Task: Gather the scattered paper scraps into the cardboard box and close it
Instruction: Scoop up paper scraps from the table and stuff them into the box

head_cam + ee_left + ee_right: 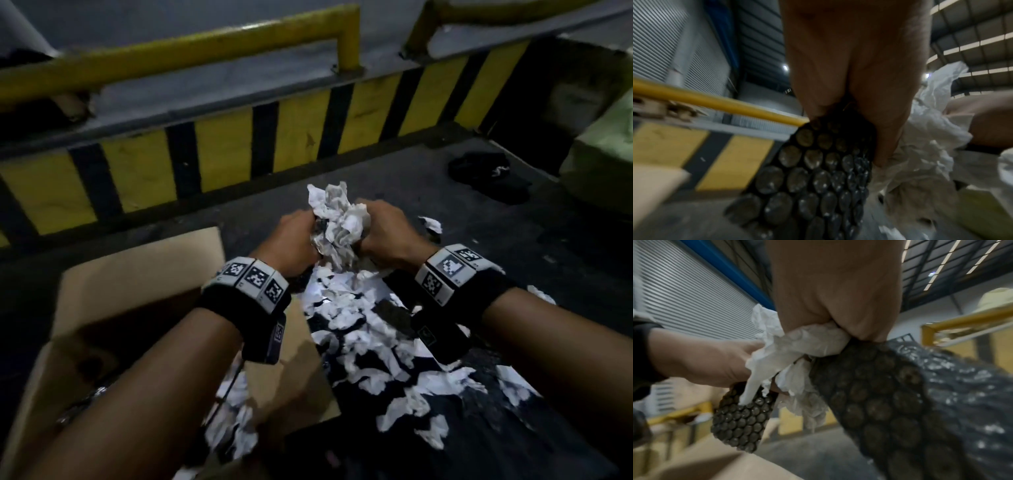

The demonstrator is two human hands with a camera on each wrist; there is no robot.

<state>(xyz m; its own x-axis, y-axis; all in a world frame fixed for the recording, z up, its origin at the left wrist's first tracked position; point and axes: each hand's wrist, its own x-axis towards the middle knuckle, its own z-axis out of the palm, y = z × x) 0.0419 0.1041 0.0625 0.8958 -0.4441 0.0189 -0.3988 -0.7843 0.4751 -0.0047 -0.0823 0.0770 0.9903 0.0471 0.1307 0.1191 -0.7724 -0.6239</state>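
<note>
Both hands hold one wad of crumpled white paper (337, 219) above the dark floor. My left hand (296, 240) grips its left side, my right hand (385, 231) its right side. Each fist also pinches dark bubble wrap (818, 170) (900, 394) along with the paper (931, 129) (797, 345). Many more paper scraps (359, 335) lie on the dark sheet that runs from the hands toward me. The open cardboard box (137, 291) stands at the left, under my left forearm, with a few scraps (233, 428) on its near flap.
A yellow-and-black striped kerb (239, 147) with a yellow rail (205, 51) runs across the back. A black heap (486, 174) and a pale green block (603, 161) sit at the far right. Loose scraps (431, 224) lie on the floor beyond the right hand.
</note>
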